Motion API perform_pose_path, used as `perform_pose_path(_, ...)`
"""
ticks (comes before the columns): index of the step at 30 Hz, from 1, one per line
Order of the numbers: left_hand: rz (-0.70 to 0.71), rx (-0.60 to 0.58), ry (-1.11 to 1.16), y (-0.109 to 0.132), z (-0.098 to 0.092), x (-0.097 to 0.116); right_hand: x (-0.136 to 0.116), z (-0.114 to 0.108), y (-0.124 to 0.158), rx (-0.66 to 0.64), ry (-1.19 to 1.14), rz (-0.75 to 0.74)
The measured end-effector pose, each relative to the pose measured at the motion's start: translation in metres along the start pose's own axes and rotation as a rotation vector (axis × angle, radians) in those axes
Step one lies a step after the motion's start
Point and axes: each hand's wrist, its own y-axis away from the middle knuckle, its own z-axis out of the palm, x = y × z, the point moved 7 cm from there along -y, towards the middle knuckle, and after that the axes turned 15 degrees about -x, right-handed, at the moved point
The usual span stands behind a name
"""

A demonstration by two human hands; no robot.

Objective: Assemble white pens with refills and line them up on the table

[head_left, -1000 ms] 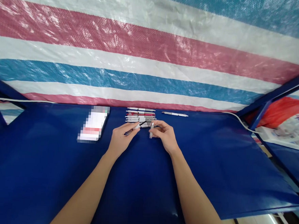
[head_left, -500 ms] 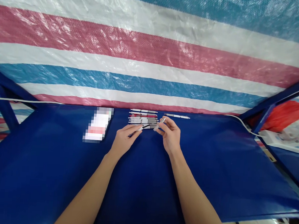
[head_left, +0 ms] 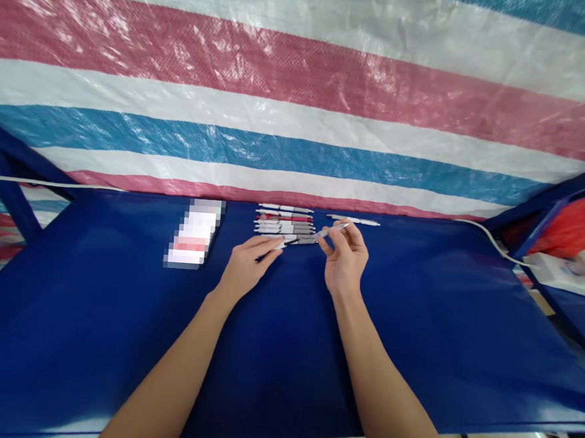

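Observation:
My left hand [head_left: 246,264] pinches the white half of a pen [head_left: 280,244], from which a thin dark refill points right. In my right hand [head_left: 347,261] is a greyish, see-through pen barrel piece [head_left: 330,230], gripped between thumb and fingers and tilted up to the right. The two pen parts are apart. Just beyond my hands lies a row of several pens [head_left: 285,223], mostly white and grey with one red. A single white and grey pen [head_left: 354,219] rests behind my right hand.
A blurred-out phone-like slab [head_left: 194,233] lies left of the pens on the blue table [head_left: 283,352]. Behind stands a striped plastic sheet [head_left: 280,105]. A white cable [head_left: 496,243] runs along the right back corner, near a red bag [head_left: 580,222].
My right hand has shifted right, away from my left hand, and the barrel piece in it has turned flatter. My left hand still holds the white pen half. The view has tilted slightly.

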Motion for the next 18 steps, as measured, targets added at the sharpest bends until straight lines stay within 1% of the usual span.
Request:
perform_pose_path(4, 0.030, 0.006, -0.002, -0.0005, 0.0019, 0.0011, 0.0016, 0.0022, 0.0001, -0.049, 0.010, -0.015)
perform_pose_path(7, 0.050, 0.008, -0.015, -0.0005, 0.0030, 0.0013, -0.0005, 0.0005, -0.0007, -0.049, 0.027, -0.035)
perform_pose_path(11, 0.044, -0.001, -0.008, -0.0005, 0.0042, -0.0003, -0.0026, -0.0016, -0.0018, -0.042, 0.024, -0.049)
perform_pose_path(18, 0.053, 0.005, -0.013, -0.0004, 0.0056, 0.0015, 0.0043, 0.0063, -0.0007, -0.134, 0.050, -0.017)
